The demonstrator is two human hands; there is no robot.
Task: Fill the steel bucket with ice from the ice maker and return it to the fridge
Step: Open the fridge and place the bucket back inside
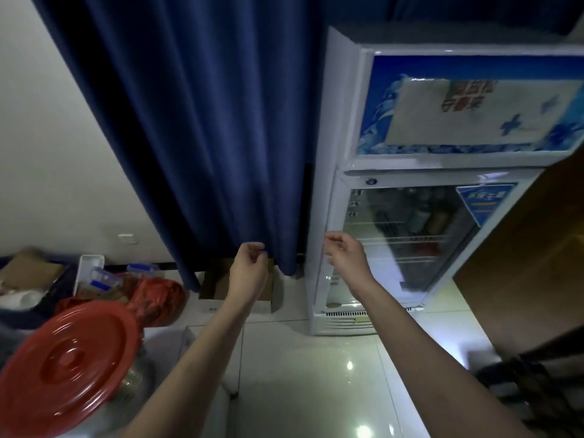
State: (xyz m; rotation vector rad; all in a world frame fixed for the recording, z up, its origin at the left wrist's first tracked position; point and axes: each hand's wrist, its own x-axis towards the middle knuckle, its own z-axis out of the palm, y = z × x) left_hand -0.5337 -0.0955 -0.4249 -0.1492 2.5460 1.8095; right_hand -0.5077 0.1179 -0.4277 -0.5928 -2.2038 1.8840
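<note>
Steel bucket wasn't in view — likely inside the fridge [404, 235], door closed. Probably rigid, cold, slick and heavy once iced; best taken by rim or handle. Left hand [249, 267] and right hand [346, 251] hung loosely curled — both empty — near the door's left edge.

Place: likely shop back room | glass-door display fridge [407, 235] | blue curtain [196, 128] | boxes and bags cluttering tiled floor [309, 390]

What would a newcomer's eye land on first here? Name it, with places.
The blue curtain fills the upper middle. The white glass-door fridge stands right of it, door closed. A red lid sits lower left. Both empty hands reach forward: left hand before the curtain's hem, right hand at the fridge door's edge.
</note>
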